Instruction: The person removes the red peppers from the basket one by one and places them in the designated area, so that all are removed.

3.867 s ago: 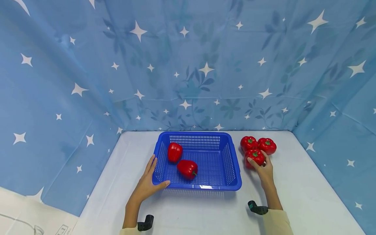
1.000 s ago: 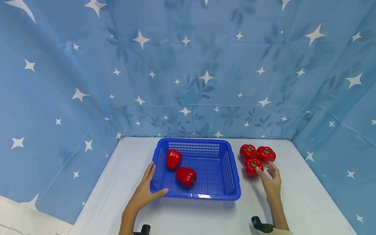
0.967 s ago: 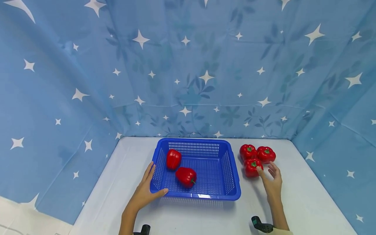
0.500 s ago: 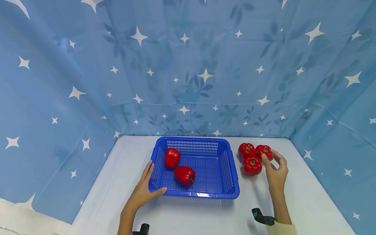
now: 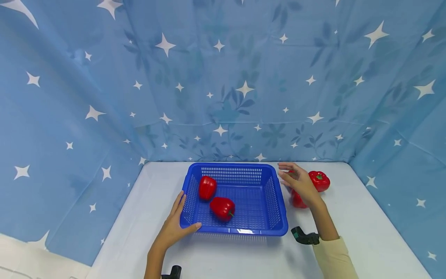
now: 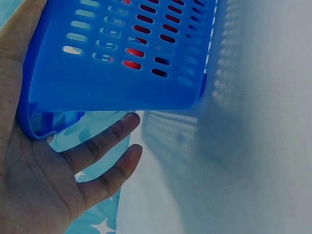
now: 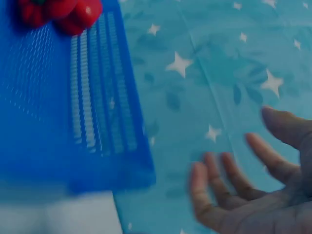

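A blue plastic basket (image 5: 258, 232) stands mid-table with two red bell peppers inside, one upright-looking pepper (image 5: 207, 188) and one lying pepper (image 5: 222, 208) with a green stem. My left hand (image 5: 173, 229) rests spread at its near left corner, palm against the rim; in the left wrist view the fingers (image 6: 109, 178) stretch out straight. To the right of the basket my right hand (image 5: 301, 186) hovers with loosely bent fingers, holding nothing. Beneath and beside it are a far right pepper (image 5: 319, 181), a near pepper (image 5: 299, 200) partly covered, and a third mostly hidden.
The white table (image 5: 240, 255) runs back to a blue star-patterned curtain (image 5: 223, 77), which also hangs along both sides. A black wrist camera (image 5: 304, 236) sits on the right wrist, and another (image 5: 172, 272) on the left.
My right hand has left the near pepper, passed to the far right pepper, then swung left toward the basket's right rim. All peppers stay where they were; the left hand keeps its place.
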A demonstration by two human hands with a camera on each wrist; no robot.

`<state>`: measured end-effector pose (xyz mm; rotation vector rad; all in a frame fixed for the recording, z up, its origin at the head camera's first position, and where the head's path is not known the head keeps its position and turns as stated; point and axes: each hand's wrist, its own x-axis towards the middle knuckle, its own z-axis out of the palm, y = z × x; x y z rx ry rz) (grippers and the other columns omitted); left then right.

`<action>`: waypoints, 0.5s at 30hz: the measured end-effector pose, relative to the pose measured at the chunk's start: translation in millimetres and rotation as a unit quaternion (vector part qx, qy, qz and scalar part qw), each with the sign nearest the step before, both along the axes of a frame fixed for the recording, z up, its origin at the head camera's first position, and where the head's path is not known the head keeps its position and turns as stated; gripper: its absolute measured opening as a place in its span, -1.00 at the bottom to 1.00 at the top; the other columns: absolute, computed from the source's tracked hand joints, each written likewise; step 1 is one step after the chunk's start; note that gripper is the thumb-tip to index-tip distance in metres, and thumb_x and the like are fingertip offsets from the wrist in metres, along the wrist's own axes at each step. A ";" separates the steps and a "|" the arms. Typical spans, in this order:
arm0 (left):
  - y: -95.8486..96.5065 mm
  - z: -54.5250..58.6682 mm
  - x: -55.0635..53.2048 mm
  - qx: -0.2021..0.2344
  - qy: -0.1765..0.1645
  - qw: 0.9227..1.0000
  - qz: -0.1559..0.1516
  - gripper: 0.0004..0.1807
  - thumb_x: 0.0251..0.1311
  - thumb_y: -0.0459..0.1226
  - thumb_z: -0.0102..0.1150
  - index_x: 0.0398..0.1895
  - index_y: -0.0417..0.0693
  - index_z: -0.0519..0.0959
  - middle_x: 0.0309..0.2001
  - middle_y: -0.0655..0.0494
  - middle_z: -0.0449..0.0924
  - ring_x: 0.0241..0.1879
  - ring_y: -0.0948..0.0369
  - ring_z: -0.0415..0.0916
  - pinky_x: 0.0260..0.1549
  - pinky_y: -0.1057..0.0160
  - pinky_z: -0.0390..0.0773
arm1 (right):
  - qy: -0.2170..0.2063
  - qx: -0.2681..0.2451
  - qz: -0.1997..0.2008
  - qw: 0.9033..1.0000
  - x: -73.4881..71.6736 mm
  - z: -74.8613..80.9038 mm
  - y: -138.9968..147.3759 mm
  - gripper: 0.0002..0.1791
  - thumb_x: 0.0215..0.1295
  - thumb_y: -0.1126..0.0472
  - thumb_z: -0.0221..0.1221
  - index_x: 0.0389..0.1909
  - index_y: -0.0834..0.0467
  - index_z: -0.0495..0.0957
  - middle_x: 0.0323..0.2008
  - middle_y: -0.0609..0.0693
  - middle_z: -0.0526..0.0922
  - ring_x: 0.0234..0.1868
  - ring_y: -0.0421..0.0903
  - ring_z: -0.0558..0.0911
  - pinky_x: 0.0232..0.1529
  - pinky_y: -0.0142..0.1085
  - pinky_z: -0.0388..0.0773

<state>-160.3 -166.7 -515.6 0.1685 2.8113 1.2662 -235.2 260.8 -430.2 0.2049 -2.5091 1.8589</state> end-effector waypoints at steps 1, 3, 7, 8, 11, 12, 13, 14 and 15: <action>0.4 -0.2 0.2 -0.002 -0.001 1.000 0.001 0.23 -0.06 0.25 0.33 0.59 0.21 -0.20 0.60 0.25 -0.38 0.53 -0.21 -0.13 0.24 -0.39 0.23 | -0.022 0.004 0.026 0.999 -3.3 2.4 -5.1 -0.38 0.37 -0.04 0.17 0.34 0.17 0.32 0.30 0.26 0.38 0.22 0.05 0.56 0.05 -0.15 0.65; 1.0 -0.4 0.3 -0.003 -0.001 1.000 0.004 0.23 -0.06 0.26 0.33 0.59 0.22 -0.20 0.60 0.26 -0.38 0.52 -0.21 -0.12 0.23 -0.38 0.25 | -0.061 0.013 0.074 0.995 -10.2 5.3 -15.6 -0.35 0.34 -0.04 0.19 0.35 0.16 0.31 0.32 0.29 0.36 0.28 0.23 0.48 0.09 0.00 0.60; 1.8 -0.4 -0.6 0.003 0.007 1.000 0.006 0.22 -0.05 0.25 0.34 0.59 0.20 -0.17 0.60 0.23 -0.34 0.52 -0.22 -0.10 0.22 -0.39 0.27 | -0.111 0.033 0.145 0.983 -23.6 3.3 -33.8 -0.30 0.31 -0.03 0.23 0.37 0.18 0.29 0.34 0.33 0.31 0.31 0.33 0.42 0.10 0.10 0.58; 1.7 -0.2 -0.4 0.006 0.007 1.000 0.006 0.22 -0.05 0.23 0.34 0.59 0.19 -0.16 0.60 0.21 -0.34 0.52 -0.22 -0.10 0.22 -0.40 0.27 | -0.119 0.036 0.158 0.980 -26.5 1.2 -37.9 -0.30 0.31 -0.01 0.23 0.38 0.20 0.28 0.35 0.35 0.30 0.30 0.34 0.42 0.09 0.11 0.58; 2.6 1.1 -0.6 0.012 0.003 1.000 0.006 0.22 -0.05 0.22 0.35 0.59 0.18 -0.16 0.60 0.18 -0.33 0.52 -0.22 -0.12 0.22 -0.39 0.26 | -0.141 0.044 0.177 0.973 -33.5 -4.4 -48.3 -0.30 0.29 0.00 0.25 0.37 0.19 0.30 0.36 0.36 0.28 0.29 0.36 0.42 0.05 0.08 0.62; 2.9 1.4 -0.8 0.013 0.000 1.000 0.007 0.22 -0.06 0.22 0.35 0.59 0.19 -0.17 0.60 0.18 -0.33 0.53 -0.21 -0.13 0.23 -0.39 0.26 | -0.147 0.045 0.183 0.971 -35.4 -6.1 -51.2 -0.31 0.28 0.00 0.26 0.36 0.18 0.31 0.36 0.36 0.28 0.29 0.36 0.42 0.04 0.09 0.62; 3.2 1.9 -0.7 0.013 -0.002 1.000 0.008 0.22 -0.06 0.22 0.35 0.59 0.19 -0.17 0.60 0.20 -0.33 0.53 -0.20 -0.13 0.24 -0.39 0.25 | -0.153 0.044 0.187 0.969 -37.4 -7.9 -54.5 -0.31 0.27 -0.02 0.26 0.35 0.17 0.33 0.36 0.36 0.28 0.29 0.35 0.43 0.04 0.10 0.62; 3.3 2.1 -0.6 0.015 -0.001 1.000 0.008 0.22 -0.06 0.21 0.36 0.59 0.19 -0.17 0.60 0.19 -0.33 0.53 -0.20 -0.14 0.24 -0.39 0.25 | -0.158 0.044 0.192 0.968 -39.4 -10.0 -57.5 -0.32 0.27 -0.02 0.27 0.34 0.16 0.34 0.36 0.36 0.29 0.29 0.35 0.43 0.04 0.10 0.62; 3.3 2.2 -0.4 0.014 -0.002 1.000 0.009 0.22 -0.06 0.21 0.35 0.59 0.19 -0.17 0.60 0.20 -0.33 0.53 -0.19 -0.14 0.24 -0.39 0.24 | -0.162 0.042 0.195 0.966 -41.3 -12.0 -60.6 -0.33 0.26 -0.03 0.27 0.33 0.15 0.36 0.35 0.35 0.30 0.29 0.34 0.43 0.03 0.12 0.62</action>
